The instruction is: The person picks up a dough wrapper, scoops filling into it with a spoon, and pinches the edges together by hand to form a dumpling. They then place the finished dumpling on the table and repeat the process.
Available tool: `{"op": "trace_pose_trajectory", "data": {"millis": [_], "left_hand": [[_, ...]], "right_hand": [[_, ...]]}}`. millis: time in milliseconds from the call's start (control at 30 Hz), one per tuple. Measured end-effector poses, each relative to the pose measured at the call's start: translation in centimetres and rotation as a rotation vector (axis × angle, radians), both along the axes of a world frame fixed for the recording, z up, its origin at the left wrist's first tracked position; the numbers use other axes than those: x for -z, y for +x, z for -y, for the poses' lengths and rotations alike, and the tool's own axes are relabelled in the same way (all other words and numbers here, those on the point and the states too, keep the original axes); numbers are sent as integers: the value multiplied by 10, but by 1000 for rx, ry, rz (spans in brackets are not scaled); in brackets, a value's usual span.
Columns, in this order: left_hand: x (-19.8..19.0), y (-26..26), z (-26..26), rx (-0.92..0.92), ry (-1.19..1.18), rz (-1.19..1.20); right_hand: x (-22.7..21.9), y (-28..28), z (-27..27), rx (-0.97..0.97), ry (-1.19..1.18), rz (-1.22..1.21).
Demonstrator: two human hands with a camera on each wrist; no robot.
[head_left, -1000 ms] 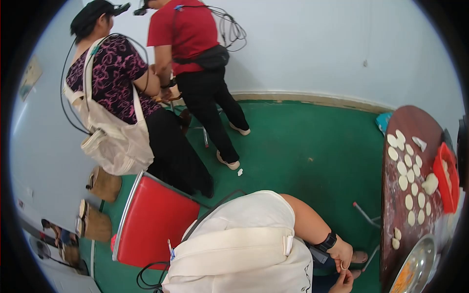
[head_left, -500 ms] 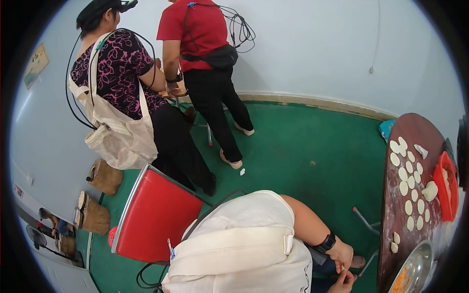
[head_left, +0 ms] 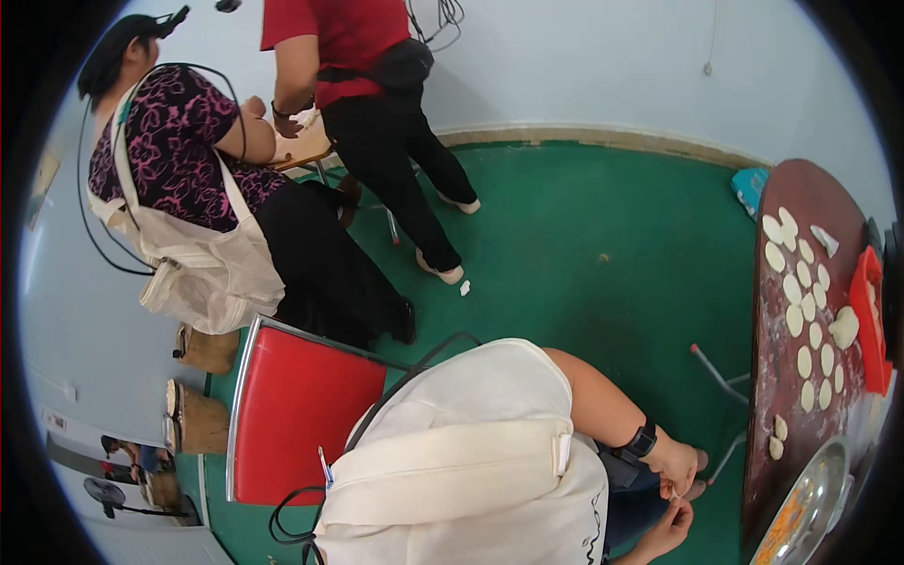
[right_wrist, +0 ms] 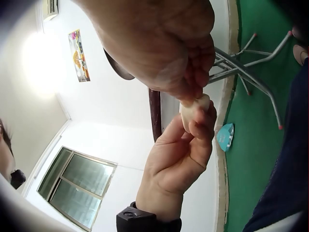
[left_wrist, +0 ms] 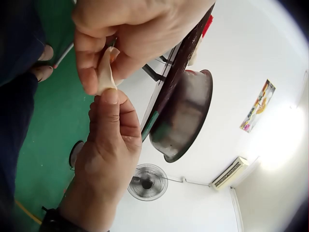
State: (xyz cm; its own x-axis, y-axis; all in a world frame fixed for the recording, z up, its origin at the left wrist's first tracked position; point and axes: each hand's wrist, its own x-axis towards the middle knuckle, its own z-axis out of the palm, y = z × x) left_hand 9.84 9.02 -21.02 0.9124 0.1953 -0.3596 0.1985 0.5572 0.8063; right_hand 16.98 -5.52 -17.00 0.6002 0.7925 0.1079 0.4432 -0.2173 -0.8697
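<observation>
Between both hands is a dumpling [left_wrist: 105, 77], a pale folded wrapper with a bit of orange filling showing at its top in the left wrist view. My left hand [head_left: 673, 463], with a black band on the wrist, pinches one end between thumb and fingers. The right hand [head_left: 669, 530] grips the other end, its thumb lying along the dough in the left wrist view. Both sets of fingertips meet at the wrapper's edge, hiding part of it. Beside the hands, a metal bowl [head_left: 832, 499] of orange shredded filling [head_left: 786, 518] stands on the dark red table [head_left: 767, 395].
Several round dough wrappers [head_left: 804, 362] lie on the floured table, near a dough lump [head_left: 844, 328] and a red bag [head_left: 871, 325]. Two small pale dough pieces [head_left: 779, 435] lie nearer the bowl. A red chair [head_left: 306, 414] is behind; two people [head_left: 367, 151] occupy the far side.
The head view has shifted, so the table appears higher and the hands a little farther right. Both hands keep hold of the dumpling. The person in red has moved left in view.
</observation>
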Motion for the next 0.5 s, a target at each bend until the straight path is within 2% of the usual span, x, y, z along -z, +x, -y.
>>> {"op": "trace_pose_trajectory", "data": {"millis": [100, 133, 167, 200, 233, 267, 300, 333, 367, 500], "left_hand": [[-1, -2, -1, 4, -30, -16], [3, -3, -4, 47, 23, 20], [7, 0, -2, 114, 64, 70], [-5, -9, -2, 130, 217, 253], [-20, -15, -5, 132, 69, 47], [-33, -22, -9, 135, 50, 75], [-25, -23, -13, 123, -35, 54], [-20, -21, -14, 160, 41, 100], [-17, -8, -7, 210, -2, 45], [-20, 5, -4, 219, 21, 6]], "right_hand": [[6, 4, 6, 32, -113, -4], [11, 6, 6, 10, -73, -37], [17, 11, 13, 16, -42, -61], [12, 5, 14, 14, -37, -55], [11, 3, 12, 42, -36, -42], [0, -2, 9, 46, -56, -52], [-2, -10, 2, 46, 16, -85], [3, -6, 5, 69, -7, -35], [-17, -7, 8, 132, -63, 11], [-9, 2, 18, 181, 7, 11]]}}
